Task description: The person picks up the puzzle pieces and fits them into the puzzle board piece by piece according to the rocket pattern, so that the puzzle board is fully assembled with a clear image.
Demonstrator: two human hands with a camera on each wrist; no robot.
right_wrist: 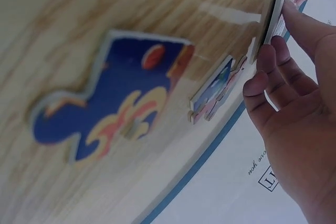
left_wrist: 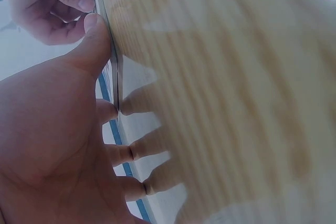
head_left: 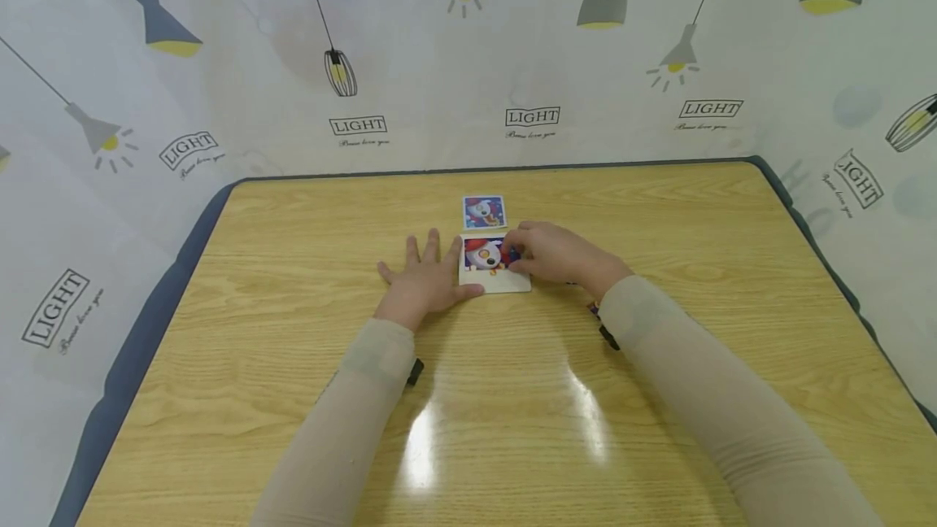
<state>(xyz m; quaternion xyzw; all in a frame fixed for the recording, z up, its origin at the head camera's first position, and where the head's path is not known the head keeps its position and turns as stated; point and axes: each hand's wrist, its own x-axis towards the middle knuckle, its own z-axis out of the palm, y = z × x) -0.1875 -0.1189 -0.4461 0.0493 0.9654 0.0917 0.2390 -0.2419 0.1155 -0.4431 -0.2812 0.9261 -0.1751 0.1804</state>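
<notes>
A jigsaw board [head_left: 498, 283] lies at the table's middle, its upper part filled with a picture of a white character in red on dark blue, its lower strip bare and pale. My left hand [head_left: 423, 283] rests palm down with fingers spread, thumb and index finger along the board's left side. At the board's right side my right hand [head_left: 560, 254] has thumb and index finger curled together over the picture's right end, pinching a jigsaw piece that the fingers mostly hide. In the right wrist view, that thumb is at the board's edge and the other fingers are bent.
Just behind the board lies a square card [head_left: 484, 211] with a similar picture. Loose jigsaw pieces are on the table by the right wrist: a dark blue one [right_wrist: 126, 95] and another farther off [right_wrist: 216, 87]. A lamp-print curtain [head_left: 439, 63] surrounds the wooden table [head_left: 293, 210].
</notes>
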